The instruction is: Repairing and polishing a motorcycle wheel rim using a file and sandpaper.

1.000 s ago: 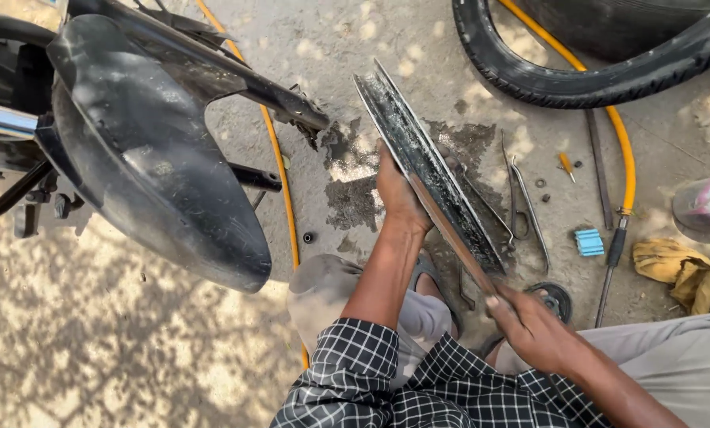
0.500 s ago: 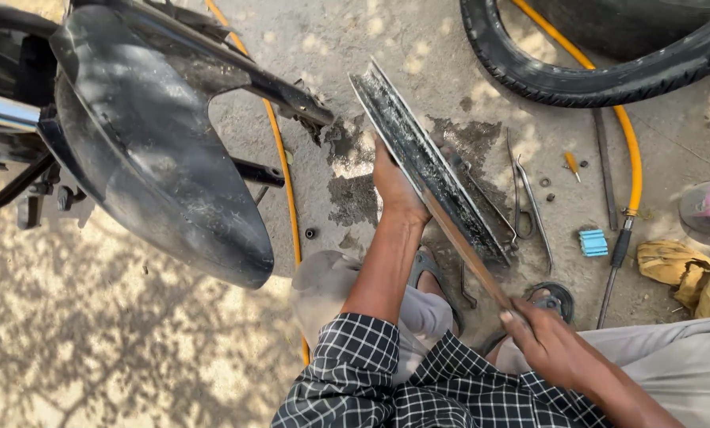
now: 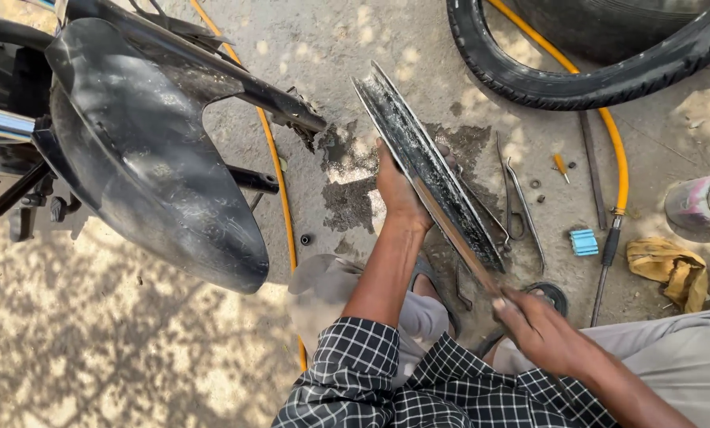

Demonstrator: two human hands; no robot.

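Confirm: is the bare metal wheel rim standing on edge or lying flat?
On edge. The bare metal wheel rim stands upright on the concrete ground, its inner channel facing up; left hand steadies its side.

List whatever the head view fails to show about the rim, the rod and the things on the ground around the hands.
- Wheel rim: its lower end is hidden behind the right hand and rod.
- Left hand: fingers hidden behind the rim.
- Rod's tail end: covered by the right hand.
- Tyre and metal can: cut off by the frame edges.
- Small parts: too small to identify.
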